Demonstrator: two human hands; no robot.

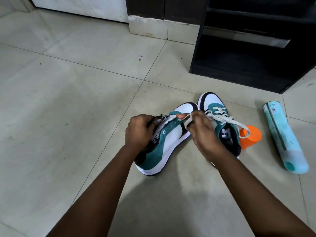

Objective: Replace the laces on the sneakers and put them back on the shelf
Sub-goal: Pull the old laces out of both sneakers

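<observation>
Two teal, white and black sneakers lie on the tiled floor. The near sneaker [168, 139] is tipped on its side, most of its eyelets bare. My left hand [139, 130] grips its tongue and collar. My right hand [201, 129] pinches a cream lace [185, 116] that runs into the front eyelets of this shoe. The far sneaker [220, 120] stands upright beside my right hand, its cream lace [229, 119] threaded and trailing loose to the right.
A dark open shelf unit [253, 53] stands at the back right. An orange cup [250, 136] lies on its side next to the far sneaker. A pale teal cylindrical container [284, 137] lies further right. Bare floor tiles spread to the left.
</observation>
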